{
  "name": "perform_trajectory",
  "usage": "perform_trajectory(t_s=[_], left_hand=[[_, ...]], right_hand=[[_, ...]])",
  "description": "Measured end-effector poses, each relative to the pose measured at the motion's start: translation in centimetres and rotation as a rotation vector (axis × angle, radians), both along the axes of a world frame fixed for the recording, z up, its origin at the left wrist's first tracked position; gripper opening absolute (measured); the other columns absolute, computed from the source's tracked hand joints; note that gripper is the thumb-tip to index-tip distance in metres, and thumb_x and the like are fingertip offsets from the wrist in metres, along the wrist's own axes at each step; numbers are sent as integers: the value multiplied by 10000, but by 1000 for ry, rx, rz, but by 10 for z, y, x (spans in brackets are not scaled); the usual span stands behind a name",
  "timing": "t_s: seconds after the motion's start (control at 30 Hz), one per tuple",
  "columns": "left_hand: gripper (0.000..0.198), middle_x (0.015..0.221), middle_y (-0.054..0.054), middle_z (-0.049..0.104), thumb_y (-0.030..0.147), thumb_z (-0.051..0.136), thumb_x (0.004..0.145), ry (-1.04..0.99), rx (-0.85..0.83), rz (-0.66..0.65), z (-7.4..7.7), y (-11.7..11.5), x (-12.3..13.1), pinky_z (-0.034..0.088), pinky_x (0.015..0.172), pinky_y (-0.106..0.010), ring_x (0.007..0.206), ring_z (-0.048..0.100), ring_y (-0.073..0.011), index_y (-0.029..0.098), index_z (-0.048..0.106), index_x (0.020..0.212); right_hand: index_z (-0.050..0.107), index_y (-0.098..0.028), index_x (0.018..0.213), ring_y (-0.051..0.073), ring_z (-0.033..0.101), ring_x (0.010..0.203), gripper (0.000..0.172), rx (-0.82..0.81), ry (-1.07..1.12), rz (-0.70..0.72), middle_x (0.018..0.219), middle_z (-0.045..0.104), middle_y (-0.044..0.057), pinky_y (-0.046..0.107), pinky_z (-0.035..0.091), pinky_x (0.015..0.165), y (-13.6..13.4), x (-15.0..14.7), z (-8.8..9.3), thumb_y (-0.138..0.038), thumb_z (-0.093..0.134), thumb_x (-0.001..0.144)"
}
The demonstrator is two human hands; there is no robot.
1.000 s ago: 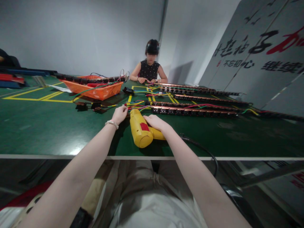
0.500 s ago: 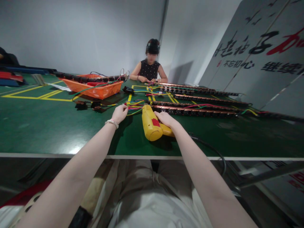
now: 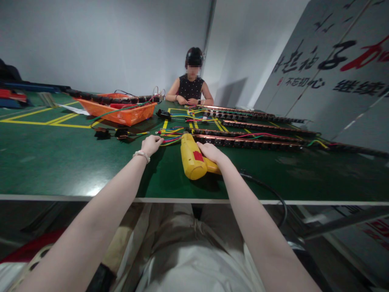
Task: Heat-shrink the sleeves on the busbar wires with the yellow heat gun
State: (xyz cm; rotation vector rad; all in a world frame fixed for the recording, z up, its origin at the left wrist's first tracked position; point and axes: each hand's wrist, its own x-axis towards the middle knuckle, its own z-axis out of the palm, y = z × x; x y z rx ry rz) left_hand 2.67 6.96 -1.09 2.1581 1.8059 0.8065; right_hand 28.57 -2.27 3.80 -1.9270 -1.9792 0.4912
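My right hand [image 3: 209, 152] is closed round the handle of a yellow heat gun [image 3: 193, 158], whose nozzle points away from me at the bundle of coloured wires [image 3: 172, 140]. A black cord trails from the gun over the table's front edge. Left of the gun, my left hand [image 3: 151, 146] pinches the ends of some of these wires. The wires lead to a long black strip with copper-coloured bars [image 3: 249, 142] lying to the right. A second such strip lies just behind it.
On the green table [image 3: 75, 162], an orange basket [image 3: 133, 114] holds more strips and wires at the left. Black connectors [image 3: 121, 134] lie before it. Further strips [image 3: 267, 127] stretch to the right. A co-worker [image 3: 191, 89] sits across the table, hands on it.
My left hand has shifted slightly down and left, and the wires at its fingertips lie lower. The heat gun stays nearly in place. The co-worker's hands have moved a little.
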Motion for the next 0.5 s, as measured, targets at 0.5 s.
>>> perform_trajectory(t_s=[0.5], left_hand=[[282,856,-79,719,198,561,695,-211,129,-86,-7,8,0,485,812,-281,810,638,-196,147,717,925]], right_hand=[[654,-88,1046,280,600,1063,571,2,-14,15,1199,624,208,326,433,857,-9,-10,3,-480,246,964]])
